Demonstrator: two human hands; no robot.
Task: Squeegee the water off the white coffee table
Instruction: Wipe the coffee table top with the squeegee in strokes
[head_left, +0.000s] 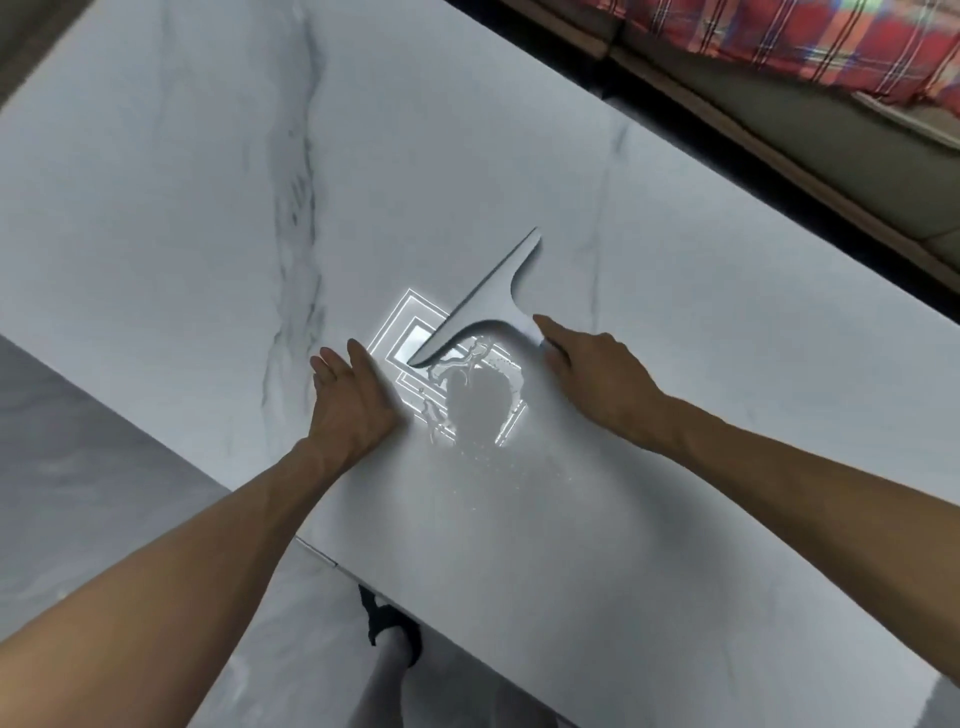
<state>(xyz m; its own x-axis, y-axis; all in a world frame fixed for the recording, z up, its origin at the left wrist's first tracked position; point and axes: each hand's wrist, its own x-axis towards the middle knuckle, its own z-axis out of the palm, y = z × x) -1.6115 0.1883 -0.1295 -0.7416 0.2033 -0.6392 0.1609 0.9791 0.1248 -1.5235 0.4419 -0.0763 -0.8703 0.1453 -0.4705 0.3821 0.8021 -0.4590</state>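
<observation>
A person's right hand (587, 364) gripped the squeegee (488, 301) by its handle, blade resting on the white coffee table (208, 156) at the far edge of the water (478, 410). The left hand (353, 400) lay flat and open alongside. The wiping stroke appeared ready to start, and it would call for a firm, even pull.

Grey squeegee (485, 306) rests blade-down beside water puddle (480, 410) on white table (675, 467).
</observation>
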